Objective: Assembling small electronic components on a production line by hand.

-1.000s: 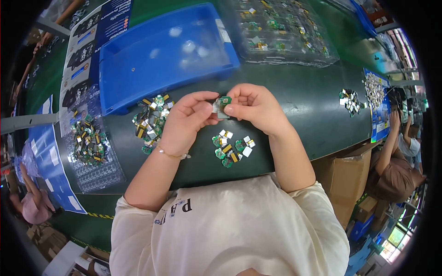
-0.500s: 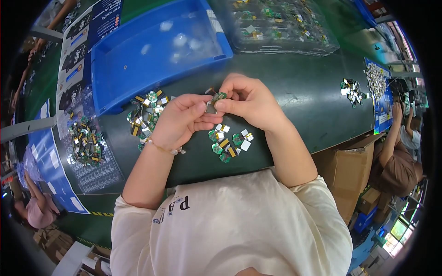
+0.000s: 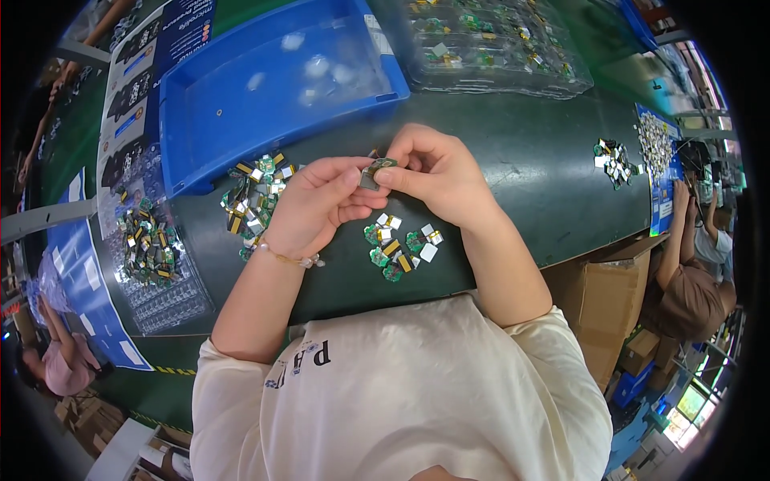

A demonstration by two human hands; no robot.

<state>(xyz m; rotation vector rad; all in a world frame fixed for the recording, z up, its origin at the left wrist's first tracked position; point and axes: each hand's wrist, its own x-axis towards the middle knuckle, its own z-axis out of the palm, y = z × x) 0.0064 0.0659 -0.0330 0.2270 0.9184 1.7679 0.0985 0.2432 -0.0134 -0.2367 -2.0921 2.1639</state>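
Between my two hands is a small green circuit board [image 3: 371,178] with a silvery square part, held over the dark green table. My left hand [image 3: 325,196] pinches it from the left with thumb and fingers. From the right, my right hand [image 3: 429,172] grips its upper edge between thumb and curled fingers. Fingers hide part of the board. Just below my hands lies a small group of similar circuit boards [image 3: 393,253] with silver and yellow-brown parts. A larger heap of circuit boards [image 3: 261,188] lies beside my left wrist.
Beyond my hands stands a blue bin [image 3: 233,120] with a few whitish pieces. Stacked clear trays [image 3: 497,72] of boards are at the back. More boards [image 3: 150,248] lie on a clear tray at left, others [image 3: 615,164] at right. A cardboard box [image 3: 605,305] stands beside the table; other people work at both sides.
The board has turned slightly between my fingers, its silvery face now showing differently. Both hands stay in nearly the same place.
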